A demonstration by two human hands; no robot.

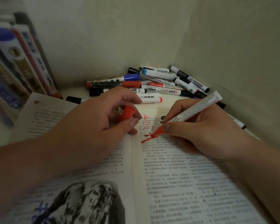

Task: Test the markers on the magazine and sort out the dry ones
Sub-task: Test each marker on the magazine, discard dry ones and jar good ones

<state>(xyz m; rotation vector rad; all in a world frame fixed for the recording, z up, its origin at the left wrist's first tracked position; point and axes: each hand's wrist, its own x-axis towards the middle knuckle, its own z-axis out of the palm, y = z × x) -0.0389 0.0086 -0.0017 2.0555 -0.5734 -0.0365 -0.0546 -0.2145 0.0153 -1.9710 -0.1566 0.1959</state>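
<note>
On the open magazine (168,175), upper part of the right-hand page: right hand (200,131) grips a white-barrelled marker (196,109) in a writing hold, with thumb and fingers curled round the barrel close to the nib end. The barrel is tilted, its rear end pointing up and to the right, and the red nib (158,131) touches the paper. Solid red strokes (146,139) lie on the print just left of and below the nib; fainter red marks (146,122) sit above them, near the top of the page.

Left hand (100,120) rests on the left-hand page beside the gutter, fingers curled, pinching a red cap (127,113) between thumb and fingers. Both forearms lie across the pages.

Pile of markers (152,83): heaped in the corner behind the magazine, against the wall, lying crosswise over one another. Caps visible in blue, red, black and light blue. One black-capped marker (74,99) lies apart at the left edge of the pile, partly behind the left hand. Another marker (238,122) lies alone to the right of the right hand.

Blue scribble (40,212) on the lower left page, beside a dark printed picture. Books (23,62) stand upright at far left, blurred
</note>
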